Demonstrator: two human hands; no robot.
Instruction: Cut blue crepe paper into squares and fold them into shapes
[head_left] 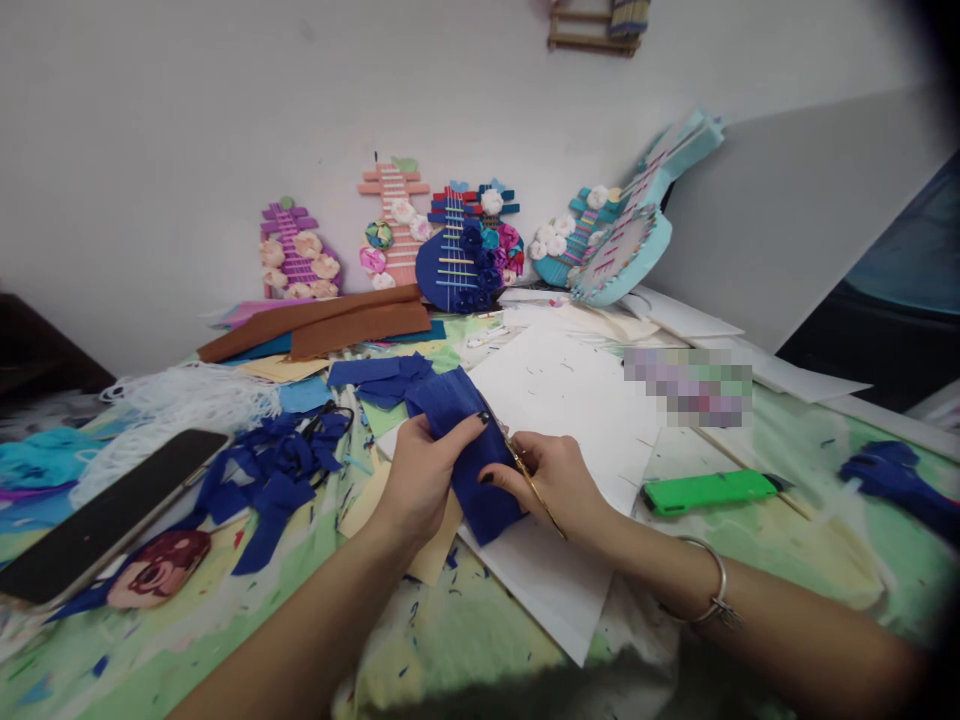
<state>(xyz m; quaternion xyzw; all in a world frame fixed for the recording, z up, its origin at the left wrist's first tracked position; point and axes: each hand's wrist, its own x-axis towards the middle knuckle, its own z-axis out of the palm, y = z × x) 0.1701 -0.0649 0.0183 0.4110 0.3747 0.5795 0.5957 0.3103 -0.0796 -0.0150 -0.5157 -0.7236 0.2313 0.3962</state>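
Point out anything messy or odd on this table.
Small blue scraps litter the cloth and white paper, looking untidy; the white strands at left lie in a loose tangle. Nothing looks plainly spilled or damaged.

The dark blue sheet (480, 490) looks like crepe paper to me, matt and faintly ribbed, while the slim gold tool (551, 515) gleams like polished metal. The white paper (562, 400) seems smooth and matt. I see a dark, glossy, glass-like phone face (112, 510), a green plastic cutter (709, 490), a shiny metal bracelet (724, 578) and soft, stringy white yarn (180, 400).
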